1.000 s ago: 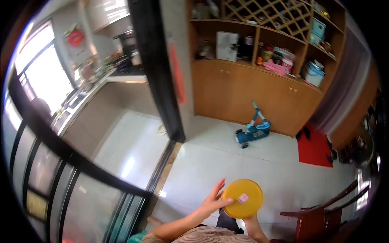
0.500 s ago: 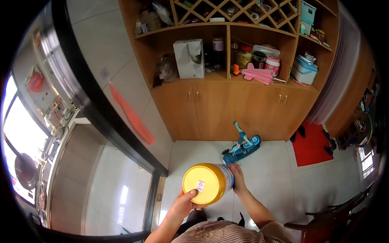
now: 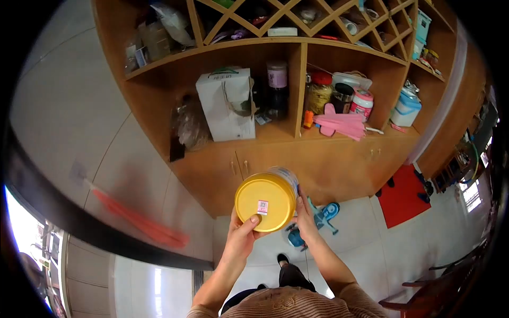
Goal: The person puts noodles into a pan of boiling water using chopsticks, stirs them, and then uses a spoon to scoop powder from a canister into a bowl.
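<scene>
Between both hands I carry a large can (image 3: 265,199) with a yellow lid facing me and a small printed label on it. My left hand (image 3: 241,236) grips the lid's lower left edge, thumb lying over the lid. On the opposite side my right hand (image 3: 303,216) presses against the can's side; some of its fingers are hidden behind the can. Ahead stands a wooden cabinet (image 3: 313,159) with open shelves above closed doors. A white box (image 3: 225,106) stands on its shelf above the can.
On the floor past my right hand is a blue toy scooter (image 3: 322,217). Jars (image 3: 321,94) and pink gloves (image 3: 342,124) occupy the right shelf. A red mat (image 3: 405,199) lies at the right, near dark wooden furniture (image 3: 429,291). The dark door frame (image 3: 106,220) runs along the left.
I have stepped closer to the cabinet, which looks larger now. The can has come up in view with both hands still on it, and the scooter is partly behind my right hand.
</scene>
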{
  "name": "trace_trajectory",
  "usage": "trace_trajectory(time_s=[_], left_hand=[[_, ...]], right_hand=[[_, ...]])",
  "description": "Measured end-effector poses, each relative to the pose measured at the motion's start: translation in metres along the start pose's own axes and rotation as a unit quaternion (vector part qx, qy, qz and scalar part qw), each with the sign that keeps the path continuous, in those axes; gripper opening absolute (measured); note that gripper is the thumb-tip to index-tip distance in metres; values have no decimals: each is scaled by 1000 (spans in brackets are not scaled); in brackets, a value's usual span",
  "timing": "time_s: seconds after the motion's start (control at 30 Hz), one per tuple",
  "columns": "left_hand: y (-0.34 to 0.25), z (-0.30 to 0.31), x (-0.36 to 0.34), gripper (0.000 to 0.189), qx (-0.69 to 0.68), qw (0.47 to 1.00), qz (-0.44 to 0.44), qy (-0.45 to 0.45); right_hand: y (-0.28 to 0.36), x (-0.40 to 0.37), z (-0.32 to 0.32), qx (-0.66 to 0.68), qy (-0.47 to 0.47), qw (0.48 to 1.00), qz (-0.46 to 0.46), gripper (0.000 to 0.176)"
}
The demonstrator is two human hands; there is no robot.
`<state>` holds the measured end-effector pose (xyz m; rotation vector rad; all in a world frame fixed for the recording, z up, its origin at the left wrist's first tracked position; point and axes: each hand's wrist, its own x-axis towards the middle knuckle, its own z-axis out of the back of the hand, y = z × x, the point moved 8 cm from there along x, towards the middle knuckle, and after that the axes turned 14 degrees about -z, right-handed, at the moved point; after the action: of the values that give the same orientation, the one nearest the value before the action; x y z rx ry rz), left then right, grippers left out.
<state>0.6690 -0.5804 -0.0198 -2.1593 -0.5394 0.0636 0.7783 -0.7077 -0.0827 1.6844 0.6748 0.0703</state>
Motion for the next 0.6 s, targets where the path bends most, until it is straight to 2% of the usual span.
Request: trace_trajectory(time_s=[0.03,0.17,0.27,0.33,0.37,0.43,0.53,0.6], left_hand=[[3,0,25,66,1,1000,-8,-4],[19,-1,123,66,36,998,-9,-41],[30,-10,202,69,64,997,13,-50],[52,-4,251,68,67,993,27,-88],[51,-9,271,62,89,994,16,-63],[53,-15,301,54,102,994,5,-29],[34,-35,318,60,117,992,37,-30],[24,-34,324,57,122,992,7,-29]], right_hand=[[5,30,7,-13,-15,999,45,60],[41,120,9,30,-21,999,1,58],[44,203,19,41,48,997,-37,58],[34,261,33,86,85,992,-46,63],[34,280,40,93,49,993,-58,66],[38,306,45,69,13,994,-87,72],[28,337,64,19,-20,992,-125,72],[45,338,49,13,5,999,-35,61]])
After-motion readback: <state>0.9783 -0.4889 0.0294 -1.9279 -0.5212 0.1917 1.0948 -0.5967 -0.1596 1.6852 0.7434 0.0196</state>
